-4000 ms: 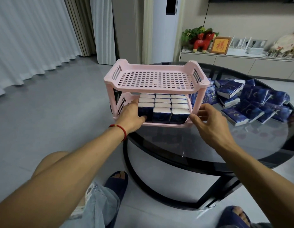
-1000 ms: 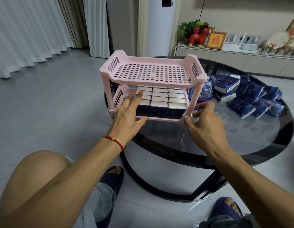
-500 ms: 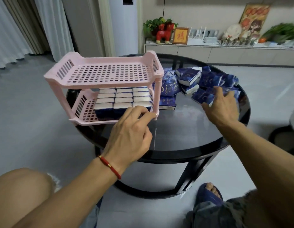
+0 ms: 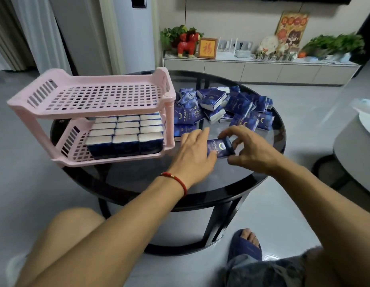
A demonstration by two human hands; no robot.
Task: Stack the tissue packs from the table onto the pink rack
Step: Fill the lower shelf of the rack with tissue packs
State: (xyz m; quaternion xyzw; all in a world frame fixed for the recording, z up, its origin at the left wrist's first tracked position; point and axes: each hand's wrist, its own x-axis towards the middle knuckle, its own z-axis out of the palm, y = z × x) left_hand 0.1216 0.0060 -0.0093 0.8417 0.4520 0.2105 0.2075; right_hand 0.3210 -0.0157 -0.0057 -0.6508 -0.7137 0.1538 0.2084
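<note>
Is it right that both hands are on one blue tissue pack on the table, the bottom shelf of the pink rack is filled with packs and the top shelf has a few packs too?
Not quite. The head view shows the top shelf of the pink rack bare. The rest holds: left hand and right hand are on one blue tissue pack, and the bottom shelf is filled with packs.

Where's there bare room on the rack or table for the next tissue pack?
The pink rack's top shelf is bare. The lower shelf is packed, save a strip at its left. The glass table is free near its front edge; the loose pile crowds the back right.
</note>
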